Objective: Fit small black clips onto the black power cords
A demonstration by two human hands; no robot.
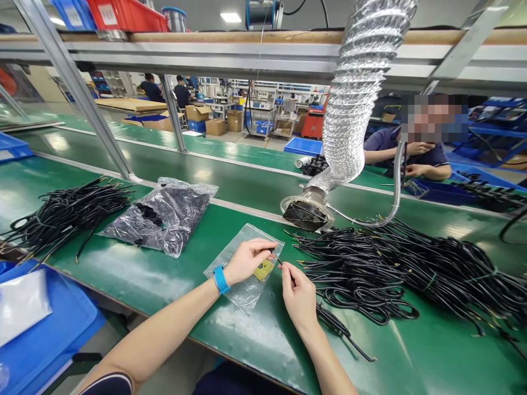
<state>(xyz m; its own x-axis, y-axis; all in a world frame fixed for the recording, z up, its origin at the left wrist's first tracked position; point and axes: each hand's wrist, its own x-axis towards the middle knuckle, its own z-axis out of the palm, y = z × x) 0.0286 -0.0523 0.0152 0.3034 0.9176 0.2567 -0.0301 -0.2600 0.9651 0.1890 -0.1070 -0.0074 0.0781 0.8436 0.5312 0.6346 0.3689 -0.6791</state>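
My left hand (249,260), with a blue band at the wrist, pinches a small black piece (271,250) between thumb and fingers. Close beside it, my right hand (298,291) is closed on the end of a black cable (281,264), which points at the piece; whether the two touch I cannot tell. More black cable (335,323) lies on the bench past my right wrist. Under my left hand is a clear plastic bag (242,299), with a yellow sponge (263,270) on or in it. A clear bag of small black parts (181,214) lies to the left.
Bundles of black cable lie at the right (362,274) and far left (78,211) of the green bench (164,285). A silver duct (349,99) hangs down to a round fan (307,214) before me. Across the bench, a co-worker's arms (428,164) show. Blue trays (61,329) stand lower left.
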